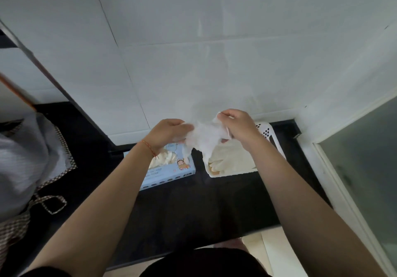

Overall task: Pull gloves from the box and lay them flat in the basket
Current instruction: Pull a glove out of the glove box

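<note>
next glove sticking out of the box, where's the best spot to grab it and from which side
Pinch the bunched tuft of the next glove where it pokes up through the opening in the top of the box, coming straight down from above. The rest lies inside, so only that raised fold offers a grip. Both hands, left hand and right hand, are busy holding the pulled glove.

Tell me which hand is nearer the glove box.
Left. The left hand holds the glove right above the box; the right hand grips it over the basket, further off.
</note>
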{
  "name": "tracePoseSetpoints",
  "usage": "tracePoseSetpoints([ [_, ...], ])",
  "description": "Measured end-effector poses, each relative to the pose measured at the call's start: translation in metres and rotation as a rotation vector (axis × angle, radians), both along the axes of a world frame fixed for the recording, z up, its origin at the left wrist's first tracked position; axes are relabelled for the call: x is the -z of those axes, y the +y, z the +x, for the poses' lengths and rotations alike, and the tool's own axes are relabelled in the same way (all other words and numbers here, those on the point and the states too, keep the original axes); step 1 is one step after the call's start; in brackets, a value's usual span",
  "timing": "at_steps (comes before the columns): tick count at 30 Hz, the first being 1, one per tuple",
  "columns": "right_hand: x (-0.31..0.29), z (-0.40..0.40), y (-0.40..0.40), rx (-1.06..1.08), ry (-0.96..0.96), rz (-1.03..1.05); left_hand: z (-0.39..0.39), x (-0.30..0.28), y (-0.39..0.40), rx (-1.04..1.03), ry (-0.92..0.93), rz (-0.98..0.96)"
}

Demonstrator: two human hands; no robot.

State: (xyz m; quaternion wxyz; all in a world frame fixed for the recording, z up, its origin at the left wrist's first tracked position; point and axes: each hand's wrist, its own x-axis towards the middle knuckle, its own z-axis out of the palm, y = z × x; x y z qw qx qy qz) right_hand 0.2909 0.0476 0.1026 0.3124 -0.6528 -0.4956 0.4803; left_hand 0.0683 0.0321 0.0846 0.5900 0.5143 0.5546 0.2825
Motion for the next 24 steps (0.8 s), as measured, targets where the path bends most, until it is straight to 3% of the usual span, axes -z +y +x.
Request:
tracePoseSetpoints([
  [8, 0.058, 0.053, -0.001, -0.050, 0.030, -0.284, 0.050, 0.041, 0.036, 0.207, 0.379, -0.126],
  [13, 0.088, 0.075, 0.007, -0.115, -0.017, -0.352, 0.091, 0.059, 0.056, 0.357, 0.688, 0.038],
  [19, 0.107, 0.096, 0.013, -0.058, -0.122, -0.320, 0.118, 0.080, 0.069, 0.455, 0.965, 0.165],
  [24, 0.118, 0.118, 0.015, -0.144, -0.182, -0.220, 0.143, 0.091, 0.073, 0.505, 1.045, 0.230],
])
